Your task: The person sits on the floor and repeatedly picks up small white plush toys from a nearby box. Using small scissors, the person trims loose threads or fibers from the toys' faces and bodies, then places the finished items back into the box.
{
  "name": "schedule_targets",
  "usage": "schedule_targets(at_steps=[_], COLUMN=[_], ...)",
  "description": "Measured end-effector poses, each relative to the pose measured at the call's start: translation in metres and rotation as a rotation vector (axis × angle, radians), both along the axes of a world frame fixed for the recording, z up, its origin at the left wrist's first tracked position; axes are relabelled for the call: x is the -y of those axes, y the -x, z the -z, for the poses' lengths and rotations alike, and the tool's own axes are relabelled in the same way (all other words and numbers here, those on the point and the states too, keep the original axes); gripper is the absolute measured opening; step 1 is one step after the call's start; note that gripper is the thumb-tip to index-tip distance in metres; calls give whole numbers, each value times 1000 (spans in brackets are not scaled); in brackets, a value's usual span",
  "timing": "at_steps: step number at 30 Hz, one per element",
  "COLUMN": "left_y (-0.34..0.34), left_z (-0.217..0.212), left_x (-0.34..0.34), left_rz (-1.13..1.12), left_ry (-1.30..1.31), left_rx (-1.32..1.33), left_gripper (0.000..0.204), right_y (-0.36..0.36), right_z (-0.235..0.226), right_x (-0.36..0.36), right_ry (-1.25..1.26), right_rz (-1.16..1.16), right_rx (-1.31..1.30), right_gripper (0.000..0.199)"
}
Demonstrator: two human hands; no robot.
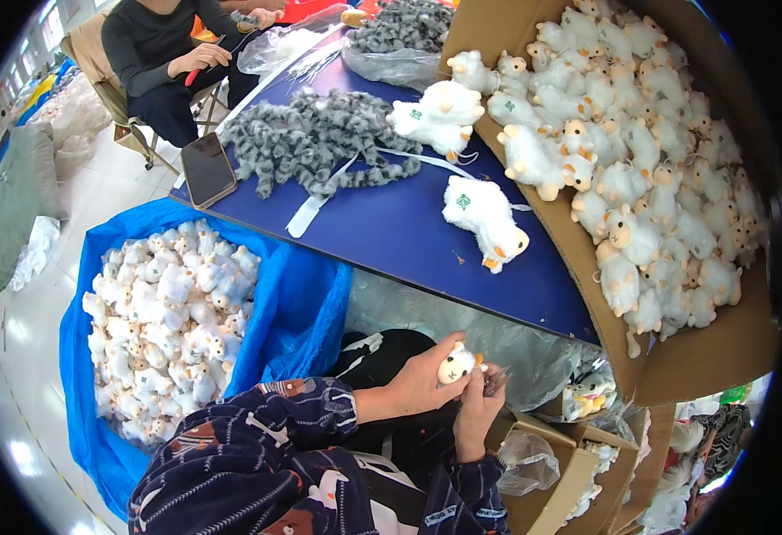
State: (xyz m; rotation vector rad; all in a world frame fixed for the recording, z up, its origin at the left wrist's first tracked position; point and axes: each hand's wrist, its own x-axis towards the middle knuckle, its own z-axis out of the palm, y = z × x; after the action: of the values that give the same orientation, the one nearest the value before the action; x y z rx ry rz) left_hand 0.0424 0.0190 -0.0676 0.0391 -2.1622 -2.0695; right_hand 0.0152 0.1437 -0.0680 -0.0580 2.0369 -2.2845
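My left hand (413,383) is wrapped round a small white plush sheep (455,367), its cream face and dark eyes showing between thumb and fingers. Close against the toy's orange-brown ear, my right hand (475,415) has its fingers pinched together. A thin, shiny bit shows at those fingertips, too small to name. Most of the toy's body is hidden by my hands. Both hands are above my lap, below the blue table (391,232). On that table lie a white plush sheep (484,218) with a green mark and more white plush toys (440,116) farther back.
A blue bag (297,312) full of small plush sheep stands at left. A large cardboard box (703,366) of them leans at right. Grey curly strips (315,143) and a phone (208,169) lie on the table. Across it, a seated person (154,53) holds a red-handled tool.
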Motion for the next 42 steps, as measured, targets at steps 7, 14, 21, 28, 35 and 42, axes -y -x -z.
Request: schedule_targets(at_steps=[7, 14, 21, 28, 35, 42], left_y=[6, 2, -15, -13, -13, -16], left_z=[12, 7, 20, 10, 9, 7], left_x=[0, 15, 28, 25, 18, 16], left_rz=[32, 312, 140, 9, -45, -34], left_ry=[293, -94, -268, -37, 98, 82], left_rx=[-152, 41, 40, -124, -225, -215], left_gripper=[64, 71, 28, 18, 12, 14], right_y=[5, 11, -9, -8, -11, -11], right_z=[12, 6, -5, -3, 2, 4], right_x=[-6, -17, -25, -15, -15, -18], right_ry=[21, 60, -88, -148, -158, -160], right_rz=[4, 76, 25, 1, 22, 8], right_rx=[53, 4, 102, -15, -78, -91], right_gripper=[12, 12, 12, 14, 11, 11])
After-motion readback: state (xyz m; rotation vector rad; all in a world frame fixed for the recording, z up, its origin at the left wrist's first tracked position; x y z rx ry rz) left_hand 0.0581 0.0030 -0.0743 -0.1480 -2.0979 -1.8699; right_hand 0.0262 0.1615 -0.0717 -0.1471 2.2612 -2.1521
